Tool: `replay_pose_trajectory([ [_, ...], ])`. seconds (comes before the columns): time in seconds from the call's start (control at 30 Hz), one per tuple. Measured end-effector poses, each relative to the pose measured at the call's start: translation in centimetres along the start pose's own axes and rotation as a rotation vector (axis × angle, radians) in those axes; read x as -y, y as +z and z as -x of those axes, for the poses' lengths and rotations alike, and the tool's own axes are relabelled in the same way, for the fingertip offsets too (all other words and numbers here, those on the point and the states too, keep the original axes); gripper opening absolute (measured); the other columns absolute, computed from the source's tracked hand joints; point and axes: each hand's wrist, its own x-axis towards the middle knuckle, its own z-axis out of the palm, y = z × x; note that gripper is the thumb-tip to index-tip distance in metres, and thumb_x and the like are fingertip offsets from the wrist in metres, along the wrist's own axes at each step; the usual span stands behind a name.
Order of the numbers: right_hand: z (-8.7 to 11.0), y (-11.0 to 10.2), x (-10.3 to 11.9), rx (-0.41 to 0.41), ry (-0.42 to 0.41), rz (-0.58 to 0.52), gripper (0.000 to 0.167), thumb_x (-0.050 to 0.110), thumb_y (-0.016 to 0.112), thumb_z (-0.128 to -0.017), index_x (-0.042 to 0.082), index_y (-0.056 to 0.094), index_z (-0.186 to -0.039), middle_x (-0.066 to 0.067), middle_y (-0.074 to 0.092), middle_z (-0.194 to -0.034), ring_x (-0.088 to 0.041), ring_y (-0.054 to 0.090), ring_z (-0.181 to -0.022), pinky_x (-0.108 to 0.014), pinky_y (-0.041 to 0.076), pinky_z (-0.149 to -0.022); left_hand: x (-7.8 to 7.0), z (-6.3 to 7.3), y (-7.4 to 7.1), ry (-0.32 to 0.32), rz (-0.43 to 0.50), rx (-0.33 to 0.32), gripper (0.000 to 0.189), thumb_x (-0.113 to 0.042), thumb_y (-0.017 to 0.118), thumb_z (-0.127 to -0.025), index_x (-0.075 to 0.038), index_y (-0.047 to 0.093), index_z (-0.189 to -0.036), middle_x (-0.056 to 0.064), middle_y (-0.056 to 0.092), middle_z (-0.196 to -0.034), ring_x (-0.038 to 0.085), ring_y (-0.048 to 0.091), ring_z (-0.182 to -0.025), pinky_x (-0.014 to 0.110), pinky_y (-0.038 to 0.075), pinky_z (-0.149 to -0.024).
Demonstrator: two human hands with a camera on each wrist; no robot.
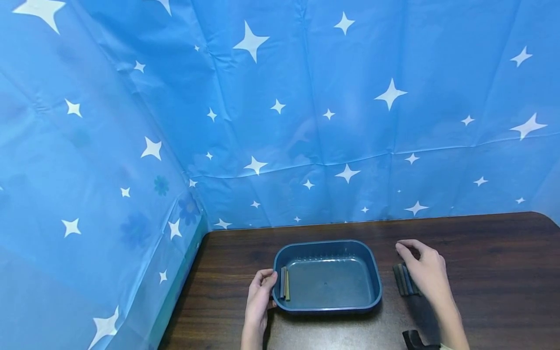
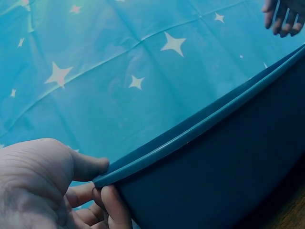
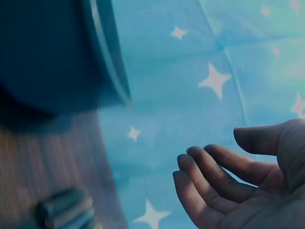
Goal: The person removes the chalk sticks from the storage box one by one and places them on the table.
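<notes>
A blue rectangular plastic bin (image 1: 325, 309) stands on the table. My left hand (image 1: 260, 297) pinches its left rim, thumb on top and fingers curled under the edge, as the left wrist view also shows. Inside, against the left wall, lie a grey stick (image 1: 282, 282) and an olive stick (image 1: 287, 286), side by side. Right of the bin, several short dark sticks (image 1: 400, 280) lie in a row. My right hand (image 1: 426, 270) is raised beside them, partly covering them in the head view. Its fingers (image 3: 224, 183) are loosely bent, with nothing between them and the thumb.
The dark wooden table (image 1: 503, 272) reaches back to a blue curtain (image 1: 297, 97) with white stars. Another such sheet (image 1: 87, 194) hangs along the left side. A black strap (image 1: 413, 339) sits at my right wrist.
</notes>
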Motion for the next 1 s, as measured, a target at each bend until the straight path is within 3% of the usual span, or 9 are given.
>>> replay_pose_trajectory([
  [0.13,0.4,0.9,1.4,-0.009,-0.024,-0.037,0.042,0.030,0.054,-0.109,-0.003,0.065,-0.132,-0.023,0.072,-0.116,-0.036,0.066,-0.100,-0.045,0.049,-0.078,0.0,0.1,0.0,0.010,0.006,0.006,0.035,-0.022,0.061,-0.104,0.002,0.053,-0.129,0.001,0.060,-0.093,0.010,0.057,-0.069,0.020,0.049,-0.051],
  [0.47,0.7,4.2,3.8,0.035,-0.065,-0.138,0.030,0.019,0.058,-0.107,-0.002,0.069,-0.124,-0.015,0.075,-0.103,-0.031,0.071,-0.095,-0.032,0.053,-0.071,0.0,0.1,0.0,0.015,0.014,0.009,0.032,-0.022,0.062,-0.104,0.000,0.054,-0.126,0.002,0.061,-0.092,0.010,0.058,-0.067,0.020,0.048,-0.050],
  [0.87,0.8,8.7,5.5,0.112,-0.108,-0.224,0.022,0.012,0.062,-0.104,-0.002,0.071,-0.119,-0.008,0.073,-0.094,-0.020,0.069,-0.083,-0.031,0.056,-0.069,-0.3,0.3,0.0,0.018,0.012,0.010,0.033,-0.020,0.061,-0.104,0.002,0.053,-0.127,0.003,0.061,-0.092,0.010,0.059,-0.067,0.019,0.048,-0.050],
  [1.0,0.9,10.4,6.1,0.124,-0.109,-0.235,0.023,0.011,0.063,-0.102,-0.004,0.070,-0.119,-0.007,0.073,-0.093,-0.025,0.070,-0.084,-0.031,0.055,-0.069,-0.2,0.2,-0.1,0.026,0.014,0.017,0.034,-0.021,0.062,-0.104,0.002,0.053,-0.127,0.002,0.061,-0.092,0.009,0.059,-0.067,0.019,0.048,-0.050],
])
